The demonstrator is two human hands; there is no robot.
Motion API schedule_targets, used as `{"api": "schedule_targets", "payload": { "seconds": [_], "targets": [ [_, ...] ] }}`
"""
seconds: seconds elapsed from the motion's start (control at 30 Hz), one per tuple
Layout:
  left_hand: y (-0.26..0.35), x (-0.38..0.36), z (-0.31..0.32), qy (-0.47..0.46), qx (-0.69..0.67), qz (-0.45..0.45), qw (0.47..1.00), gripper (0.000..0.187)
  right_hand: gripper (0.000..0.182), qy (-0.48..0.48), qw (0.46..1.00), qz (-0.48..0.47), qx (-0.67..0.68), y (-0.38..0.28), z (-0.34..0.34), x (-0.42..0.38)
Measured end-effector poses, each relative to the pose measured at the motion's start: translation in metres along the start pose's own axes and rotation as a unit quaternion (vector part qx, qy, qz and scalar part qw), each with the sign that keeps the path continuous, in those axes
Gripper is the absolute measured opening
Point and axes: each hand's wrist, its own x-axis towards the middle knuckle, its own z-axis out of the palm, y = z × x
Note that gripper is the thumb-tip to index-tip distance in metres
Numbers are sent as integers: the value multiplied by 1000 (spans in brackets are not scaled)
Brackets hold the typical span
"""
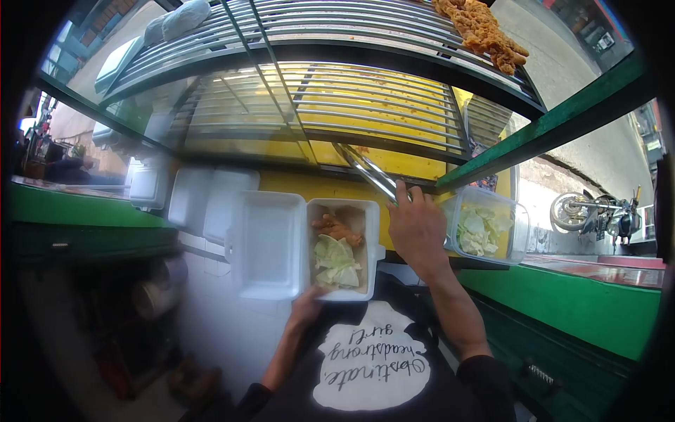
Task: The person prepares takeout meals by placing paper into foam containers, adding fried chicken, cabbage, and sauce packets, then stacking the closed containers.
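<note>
My right hand (418, 224) is closed around a pair of metal tongs (371, 171), whose tips point away over the yellow counter near the lower rack. With my left hand (306, 307) I grip the near corner of an opened white foam takeaway box (373, 271). Its lid (269, 243) lies folded back to the left. Inside, on brown paper, are a piece of fried chicken (339, 228) and shredded cabbage (336, 261). Right of my right hand stands a clear plastic tub (520, 235) holding more cabbage (484, 231).
Wire racks (380, 105) rise behind the box, with fried chicken (485, 35) on the top one. A green frame post (534, 126) slants at the right. Closed foam boxes (200, 200) stand at the left. Outside is a motorcycle (598, 214).
</note>
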Motion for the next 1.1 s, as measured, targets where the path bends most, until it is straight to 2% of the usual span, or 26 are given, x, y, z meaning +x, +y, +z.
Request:
{"api": "schedule_targets", "payload": {
  "seconds": [0.03, 0.07, 0.1, 0.17, 0.23, 0.27, 0.3, 0.37, 0.4, 0.47, 0.5, 0.57, 0.6, 0.63, 0.67, 0.77, 0.97, 1.0, 1.07, 1.1],
  "targets": [
    [17, -1, -6, 0, -2, 8, 1000, 32, 42, 29, 1000, -11, -3, -4, 16, 13],
    [48, -13, -10, 11, 90, 20, 996, 27, 42, 33, 999, -13, -5, -6, 29, 26],
    [75, -24, -14, 23, 181, 32, 983, 30, 43, 37, 999, -24, 5, -5, 39, 43],
    [104, -38, -25, 18, 201, 42, 979, 23, 44, 36, 999, -36, 12, -4, 39, 75],
    [112, -37, -33, 48, 70, 7, 996, 15, 53, -143, 989, -30, 25, -1, 34, 103],
    [115, -37, -38, 43, 66, 17, 997, 15, 55, -184, 980, 32, 61, -3, 33, 111],
    [118, -37, -43, 40, 64, 18, 997, 15, 55, -183, 981, 33, 58, -1, 38, 113],
    [123, -35, -53, 23, 55, -22, 998, 14, 51, 47, 994, -83, 59, 12, 62, 114],
    [120, -30, -58, 23, 52, -21, 998, 14, 43, 81, 989, -97, 77, 12, 67, 117],
    [115, -24, -69, -8, -170, -171, 970, 22, 41, 82, 987, -115, 81, 15, 65, 109],
    [122, -28, -75, -7, -174, -176, 969, 22, 40, 80, 984, -128, 90, 7, 62, 100],
    [140, -34, -83, -30, -66, -115, 991, 35, 36, 118, 979, -103, 131, -20, 65, 75],
    [138, -29, -86, -33, -67, -113, 991, 35, 35, 205, 952, -162, 158, -41, 54, 69],
    [134, -26, -88, -40, -155, -135, 978, 37, 34, 288, 915, -216, 185, -62, 43, 64],
    [128, -25, -92, -46, -238, -158, 957, 39, 35, 339, 894, -223, 191, -82, 29, 67],
    [106, -18, -109, -28, -198, -181, 963, 43, 40, 470, 831, -229, 187, -140, -8, 93],
    [131, -14, -127, -4, -242, -165, 956, 44, 41, 558, 803, -179, 103, -208, -25, 141],
    [133, -13, -132, -9, -228, -164, 960, 44, 36, 568, 799, -166, 104, -208, -28, 143],
    [135, -12, -142, 31, -134, -141, 980, 28, 35, 574, 799, -158, 91, -205, -31, 142],
    [116, -8, -151, 24, -124, -146, 981, 28, 35, 566, 803, -165, 84, -203, -33, 143]
  ]
}}
